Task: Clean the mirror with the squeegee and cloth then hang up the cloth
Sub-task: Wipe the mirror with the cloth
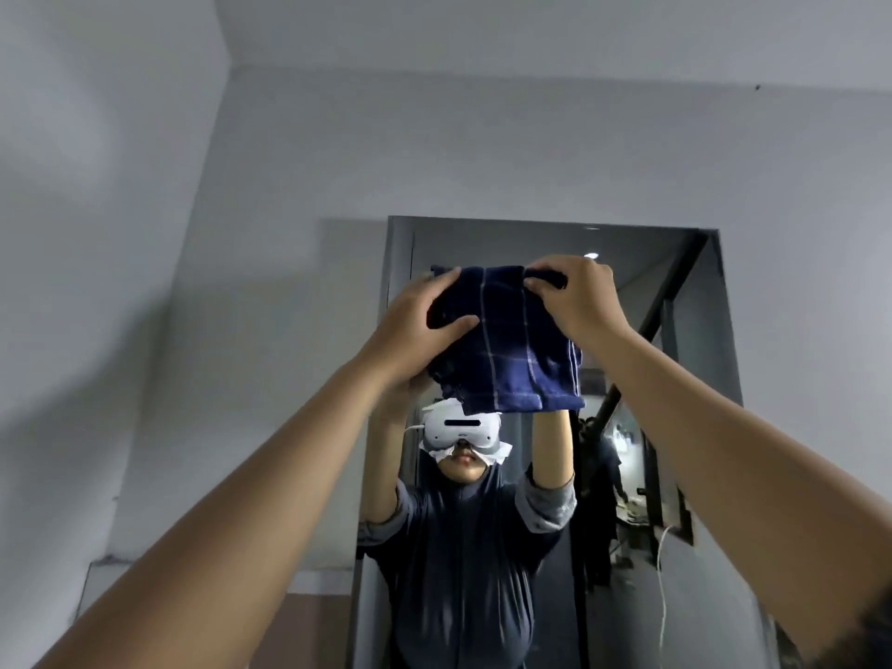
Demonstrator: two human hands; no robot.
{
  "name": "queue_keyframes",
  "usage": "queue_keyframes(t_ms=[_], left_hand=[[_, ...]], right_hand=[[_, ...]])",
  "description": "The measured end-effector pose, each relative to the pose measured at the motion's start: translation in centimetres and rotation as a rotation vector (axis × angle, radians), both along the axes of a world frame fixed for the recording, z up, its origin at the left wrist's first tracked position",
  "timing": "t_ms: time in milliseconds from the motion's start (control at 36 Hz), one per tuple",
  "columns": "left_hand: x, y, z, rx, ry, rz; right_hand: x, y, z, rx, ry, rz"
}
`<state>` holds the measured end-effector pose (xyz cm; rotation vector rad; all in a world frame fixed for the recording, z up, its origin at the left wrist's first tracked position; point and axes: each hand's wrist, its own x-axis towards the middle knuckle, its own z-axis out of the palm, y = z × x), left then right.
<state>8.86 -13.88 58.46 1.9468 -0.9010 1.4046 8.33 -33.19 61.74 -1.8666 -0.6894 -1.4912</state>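
Note:
A dark blue cloth with thin pale stripes is held up high against the upper part of a tall wall mirror. My left hand grips the cloth's left side, thumb across its front. Over at the top right corner, my right hand pinches the cloth's upper edge. The cloth hangs folded, its lower edge loose. The mirror reflects a person with raised arms and a white headset. No squeegee is in view.
Grey-white walls surround the mirror, with a corner at the upper left. The mirror has a dark frame. A white cord shows in the reflection at the lower right. A brown wall panel sits at the lower left.

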Motion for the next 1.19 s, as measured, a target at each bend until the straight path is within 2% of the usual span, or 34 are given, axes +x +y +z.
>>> queue_keyframes(t_ms=[167, 250, 361, 444, 500, 611, 722, 806, 861, 1000, 1111, 1194], left_hand=[[2.3, -0.4, -0.8, 0.081, -0.088, 0.18], [2.7, -0.7, -1.0, 0.089, -0.153, 0.249], [2.9, -0.9, -1.1, 0.096, -0.129, 0.313], [2.8, -1.0, -0.9, 0.112, -0.136, 0.334], [2.7, -1.0, -0.7, 0.108, -0.123, 0.343], [2.7, -0.4, -0.6, 0.152, -0.143, 0.335], [2.4, 0.4, -1.7, 0.193, -0.137, 0.242], [2.5, 1.0, -3.7, 0.121, -0.167, 0.138], [2.8, 1.5, -5.4, 0.054, -0.135, 0.146], [3.8, 2.2, -9.2, 0.151, -0.13, 0.309], [3.8, 1.8, -11.2, 0.092, -0.095, 0.346], [4.2, 1.5, -12.6, 0.106, -0.135, 0.439]], right_hand=[[1.8, 0.3, -0.8, 0.009, -0.079, -0.068], [1.8, 0.6, -1.6, 0.091, -0.11, -0.097], [0.6, 1.6, -3.4, 0.213, -0.25, -0.079], [0.2, 3.3, -5.0, 0.148, -0.348, -0.025], [0.6, 4.4, -5.6, 0.09, -0.285, 0.027], [1.8, 5.2, -6.0, 0.035, -0.04, 0.089], [2.9, 5.3, -6.1, -0.116, 0.001, -0.098], [3.5, 5.4, -5.9, -0.181, 0.053, -0.196], [3.5, 5.3, -5.5, -0.195, 0.089, -0.225], [3.5, 5.5, -4.4, -0.21, 0.069, -0.337], [4.2, 6.8, -3.3, -0.156, -0.005, -0.419], [4.5, 8.3, -2.0, -0.167, -0.057, -0.467]])
